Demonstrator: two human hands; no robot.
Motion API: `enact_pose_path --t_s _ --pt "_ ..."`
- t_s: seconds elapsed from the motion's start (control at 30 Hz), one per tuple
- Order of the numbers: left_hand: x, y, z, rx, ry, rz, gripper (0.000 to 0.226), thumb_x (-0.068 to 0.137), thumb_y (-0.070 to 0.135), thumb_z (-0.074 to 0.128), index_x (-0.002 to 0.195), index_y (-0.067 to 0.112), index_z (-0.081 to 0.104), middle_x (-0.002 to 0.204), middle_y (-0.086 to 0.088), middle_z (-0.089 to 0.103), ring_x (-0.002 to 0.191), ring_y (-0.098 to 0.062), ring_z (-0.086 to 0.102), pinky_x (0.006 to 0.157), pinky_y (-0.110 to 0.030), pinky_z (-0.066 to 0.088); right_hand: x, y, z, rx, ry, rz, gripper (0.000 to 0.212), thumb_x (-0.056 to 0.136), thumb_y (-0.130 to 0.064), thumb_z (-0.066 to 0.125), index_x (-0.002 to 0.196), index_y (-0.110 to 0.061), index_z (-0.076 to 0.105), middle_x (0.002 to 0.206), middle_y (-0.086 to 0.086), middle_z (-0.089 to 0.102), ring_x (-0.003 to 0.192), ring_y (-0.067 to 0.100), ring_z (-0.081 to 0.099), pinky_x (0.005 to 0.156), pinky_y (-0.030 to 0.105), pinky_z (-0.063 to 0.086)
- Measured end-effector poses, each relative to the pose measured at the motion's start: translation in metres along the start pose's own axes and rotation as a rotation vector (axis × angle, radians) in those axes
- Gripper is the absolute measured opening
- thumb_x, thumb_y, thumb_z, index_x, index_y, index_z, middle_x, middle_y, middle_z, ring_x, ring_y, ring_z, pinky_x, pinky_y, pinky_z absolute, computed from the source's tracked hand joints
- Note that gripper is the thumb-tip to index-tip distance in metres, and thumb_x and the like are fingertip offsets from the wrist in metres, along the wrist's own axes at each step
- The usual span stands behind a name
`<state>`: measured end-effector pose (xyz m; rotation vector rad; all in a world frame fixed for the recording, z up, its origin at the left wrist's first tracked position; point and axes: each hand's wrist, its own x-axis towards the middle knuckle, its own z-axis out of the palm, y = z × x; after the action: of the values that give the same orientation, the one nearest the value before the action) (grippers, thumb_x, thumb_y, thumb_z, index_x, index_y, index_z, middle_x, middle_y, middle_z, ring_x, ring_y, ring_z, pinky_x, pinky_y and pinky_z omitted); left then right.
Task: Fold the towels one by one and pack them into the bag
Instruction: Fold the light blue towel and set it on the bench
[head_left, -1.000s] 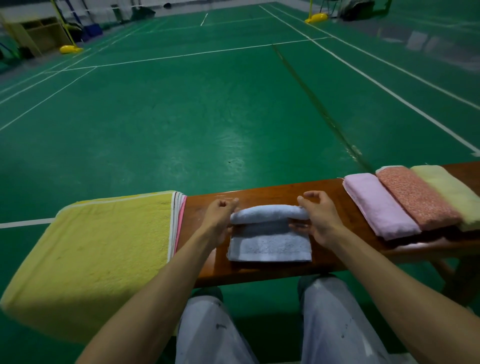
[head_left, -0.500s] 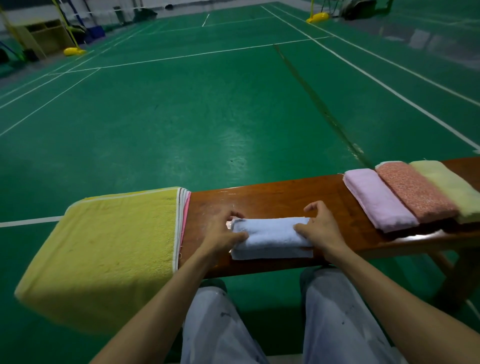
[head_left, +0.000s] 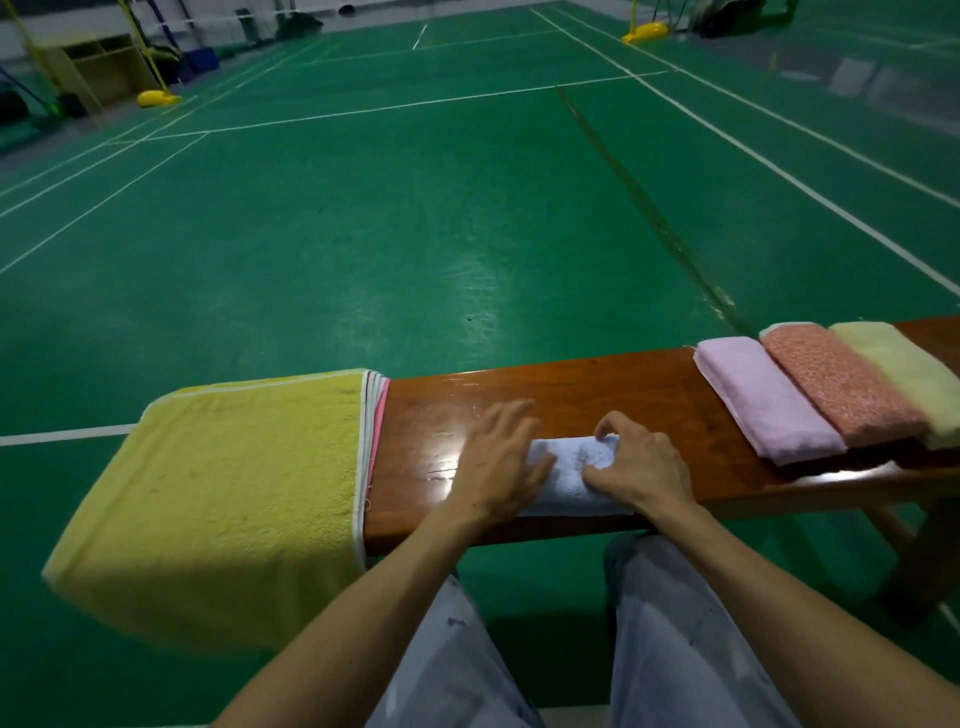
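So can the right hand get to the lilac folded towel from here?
Probably yes: only bare bench lies between the right hand and the lilac towel, though it grips the light blue towel.

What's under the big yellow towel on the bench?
Thin white and pink towel edges peek out right of the yellow towel, on the bench. How many lie beneath is covered.

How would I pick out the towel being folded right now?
Find the wooden bench on the green court floor. At its middle, between the yellow towel pile on the left and three folded towels on the right, lies a small pale blue towel. It alone sits under the left hand and right hand.
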<state>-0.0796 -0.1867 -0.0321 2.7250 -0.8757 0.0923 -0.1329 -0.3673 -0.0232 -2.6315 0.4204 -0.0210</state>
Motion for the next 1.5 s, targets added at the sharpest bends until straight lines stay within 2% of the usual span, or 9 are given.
enact_pose_path --t_s 0.17,0.37,0.5,0.7,0.83,0.93,1.13,1.33,1.5 --pt "-0.008 -0.006 0.028 0.084 -0.167 0.095 0.068 0.097 0.058 0.013 0.150 0.016 0.023 0.159 -0.004 0.022 0.148 -0.022 0.013 0.121 -0.044 0.010 0.008 0.009 0.007 0.087 0.074 -0.228 0.054 0.074 -0.049 0.071 0.123 -0.029 0.060 0.119 0.001 0.050 0.116 0.023 0.044 0.088 0.035 0.045" --pt "-0.012 -0.013 0.024 0.046 -0.221 0.030 0.090 0.083 0.073 -0.001 0.154 0.017 0.010 0.162 0.000 0.006 0.149 -0.015 -0.001 0.119 -0.037 -0.005 0.005 0.014 0.023 -0.127 -0.264 -0.241 0.104 0.057 -0.099 -0.002 0.147 -0.053 0.025 0.161 -0.007 0.013 0.149 0.022 0.004 0.117 0.053 0.009" --pt "-0.019 -0.031 0.020 -0.040 -0.264 -0.015 0.074 0.093 0.064 0.008 0.154 0.023 0.005 0.162 0.005 0.001 0.148 -0.011 -0.005 0.120 -0.043 -0.004 0.002 0.024 0.026 -0.194 -0.252 -0.230 0.120 0.042 -0.096 -0.026 0.148 -0.055 0.013 0.161 -0.011 0.008 0.149 0.020 -0.004 0.116 0.056 0.000" --pt "-0.025 -0.060 0.012 -0.235 -0.312 -0.073 0.072 0.093 0.064 0.021 0.154 0.030 0.007 0.162 0.004 0.000 0.148 -0.016 -0.003 0.116 -0.038 -0.003 0.002 0.032 0.025 -0.115 -0.284 -0.243 0.112 0.044 -0.099 -0.018 0.146 -0.060 0.010 0.163 -0.007 0.001 0.149 0.020 -0.011 0.115 0.056 -0.007" --pt "-0.017 -0.066 -0.008 -0.464 -0.427 -0.095 0.055 0.092 0.045 0.057 0.140 0.033 0.033 0.147 0.002 0.029 0.134 -0.018 0.030 0.114 -0.042 0.029 0.002 0.038 0.020 -0.065 -0.318 -0.273 0.105 0.048 -0.103 0.005 0.143 -0.061 0.019 0.157 -0.006 0.017 0.149 0.019 -0.003 0.115 0.053 -0.005" --pt "-0.012 -0.072 -0.013 -0.511 -0.451 -0.122 0.047 0.084 0.035 0.071 0.121 0.037 0.041 0.128 0.005 0.040 0.115 -0.013 0.045 0.087 -0.022 0.046 -0.002 0.040 0.015 0.011 -0.234 -0.301 0.083 0.059 -0.086 0.028 0.136 -0.057 0.035 0.132 -0.009 0.036 0.139 0.016 0.022 0.115 0.047 0.008" --pt "0.000 -0.076 -0.012 -0.583 -0.371 -0.062 0.049 0.075 0.020 0.079 0.110 0.031 0.047 0.117 0.002 0.048 0.104 -0.012 0.051 0.080 -0.023 0.049 -0.003 0.037 0.018 0.231 -0.201 -0.377 0.059 0.075 -0.042 0.080 0.122 -0.048 0.045 0.114 -0.009 0.033 0.104 0.016 0.047 0.088 0.027 0.043" --pt "0.027 -0.057 -0.012 -0.604 -0.300 -0.043 0.055 0.077 0.009 0.074 0.116 0.028 0.040 0.125 0.001 0.040 0.113 -0.016 0.049 0.084 -0.030 0.055 -0.002 0.053 0.013 0.088 -0.142 -0.414 0.052 0.083 -0.047 0.072 0.126 -0.052 0.042 0.121 -0.009 0.017 0.096 0.021 0.049 0.079 0.028 0.050" --pt "0.085 -0.020 0.000 -0.473 -0.230 0.003 0.055 0.077 0.004 0.071 0.119 0.020 0.040 0.125 -0.002 0.039 0.116 -0.020 0.045 0.099 -0.038 0.046 -0.003 0.072 0.002 0.055 0.084 -0.274 0.058 0.076 -0.061 0.062 0.129 -0.036 0.055 0.111 -0.005 0.031 0.085 0.016 0.049 0.075 0.031 0.049"
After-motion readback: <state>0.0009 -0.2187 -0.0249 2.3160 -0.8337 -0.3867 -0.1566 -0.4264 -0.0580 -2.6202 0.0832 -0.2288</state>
